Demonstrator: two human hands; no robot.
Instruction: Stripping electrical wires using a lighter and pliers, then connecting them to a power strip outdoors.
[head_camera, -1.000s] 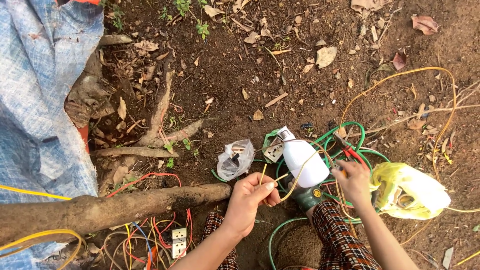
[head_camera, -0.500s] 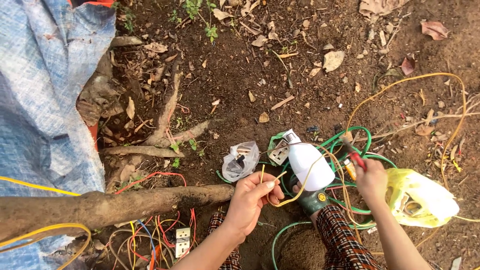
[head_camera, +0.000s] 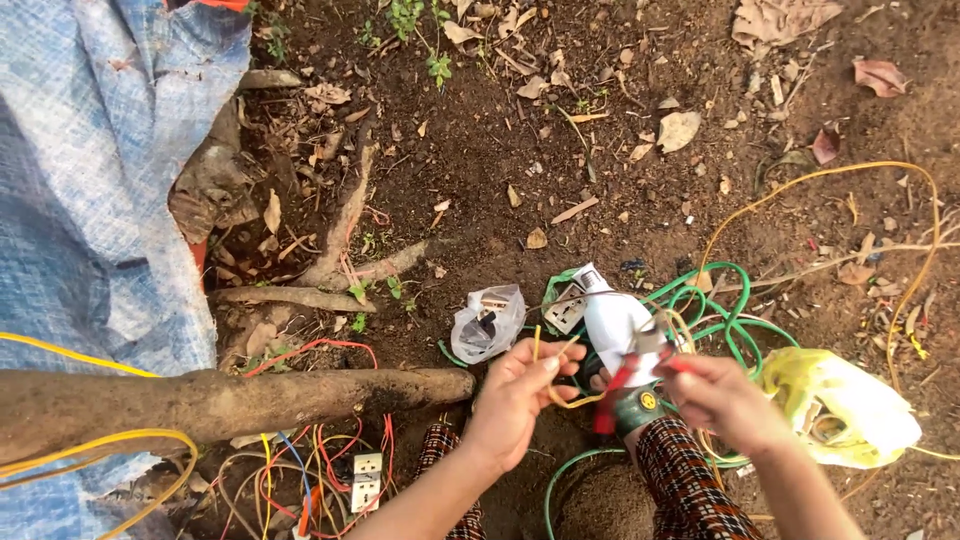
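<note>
My left hand (head_camera: 515, 400) pinches a thin yellow wire (head_camera: 560, 400) that loops between both hands. My right hand (head_camera: 725, 400) grips red-handled pliers (head_camera: 630, 370), their jaws near the wire. Just beyond the hands lies a white bottle-shaped object (head_camera: 610, 320) with a dark green base (head_camera: 640, 405), over a coil of green cable (head_camera: 720, 310). A white socket plate (head_camera: 565, 310) sits beside it.
Bare soil with dry leaves and roots. A clear plastic bag (head_camera: 485, 325) with small parts, a yellow plastic bag (head_camera: 840, 405), a log (head_camera: 220, 400), a blue tarp (head_camera: 90, 190), mixed coloured wires with a white socket (head_camera: 365, 480), a long yellow cable (head_camera: 830, 175).
My right hand has moved left toward the left hand, bringing the pliers to the yellow wire. The camera view has shifted slightly downward.
</note>
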